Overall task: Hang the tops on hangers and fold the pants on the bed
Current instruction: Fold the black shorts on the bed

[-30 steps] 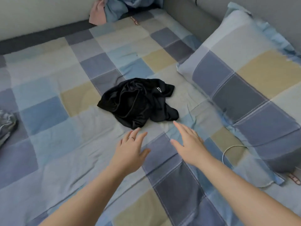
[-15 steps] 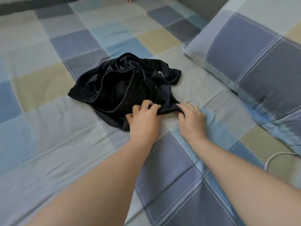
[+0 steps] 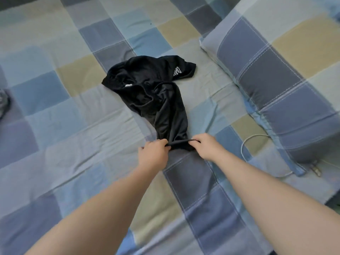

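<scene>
A crumpled black garment [image 3: 156, 89] with small white print lies in the middle of the checkered bed sheet [image 3: 55, 111]. Its near end is stretched out toward me into a narrow hem. My left hand [image 3: 153, 153] grips that hem on its left side, fingers curled round the cloth. A short way to the right, my right hand [image 3: 206, 147] pinches the same hem. The hem runs taut between the two hands, just above the sheet. I cannot tell whether the garment is a top or shorts.
A large checkered pillow [image 3: 276, 70] lies along the right side of the bed. A white cable [image 3: 246, 144] with a plug curls beside the pillow's near corner. A bit of grey cloth [image 3: 3, 100] shows at the left edge.
Both hands reached the garment, took hold of its near edge and pulled it toward me. The heap has stretched out from a bundle into a long shape.
</scene>
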Available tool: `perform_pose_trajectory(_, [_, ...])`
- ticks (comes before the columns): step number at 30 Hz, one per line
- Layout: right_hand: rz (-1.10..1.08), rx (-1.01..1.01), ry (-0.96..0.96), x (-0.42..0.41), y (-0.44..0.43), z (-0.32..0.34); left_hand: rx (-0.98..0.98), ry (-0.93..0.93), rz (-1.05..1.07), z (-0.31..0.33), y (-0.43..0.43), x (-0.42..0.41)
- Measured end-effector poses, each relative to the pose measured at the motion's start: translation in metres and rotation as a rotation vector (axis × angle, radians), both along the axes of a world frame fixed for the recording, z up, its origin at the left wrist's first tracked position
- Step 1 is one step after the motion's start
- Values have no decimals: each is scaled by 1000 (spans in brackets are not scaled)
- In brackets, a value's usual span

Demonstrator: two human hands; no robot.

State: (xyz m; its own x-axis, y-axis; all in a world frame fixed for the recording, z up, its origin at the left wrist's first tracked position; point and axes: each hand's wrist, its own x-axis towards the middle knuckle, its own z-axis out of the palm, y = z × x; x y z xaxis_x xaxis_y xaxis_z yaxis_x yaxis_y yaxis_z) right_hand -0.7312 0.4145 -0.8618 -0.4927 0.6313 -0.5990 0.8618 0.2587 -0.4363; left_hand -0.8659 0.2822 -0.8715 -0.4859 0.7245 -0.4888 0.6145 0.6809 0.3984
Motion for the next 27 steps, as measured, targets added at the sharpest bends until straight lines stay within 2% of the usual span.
perform_pose_trajectory(3, [-26,-154,32,36,-57,39,-94,-151,91,42,-65,36])
perform_pose_trajectory(10, [-89,-325,218,114,-158,185,-94,-231,275,184,-187,117])
perform_pose_trajectory(14, [-54,-316,284,146,-185,273,51,-281,360,276,-216,145])
perform_pose_trajectory(21, [-5,-234,463,162,-209,419,323,-236,475,422,-234,164])
perform_pose_trajectory(27, [48,-189,695,147,-219,525,586,-202,538,508,-239,156])
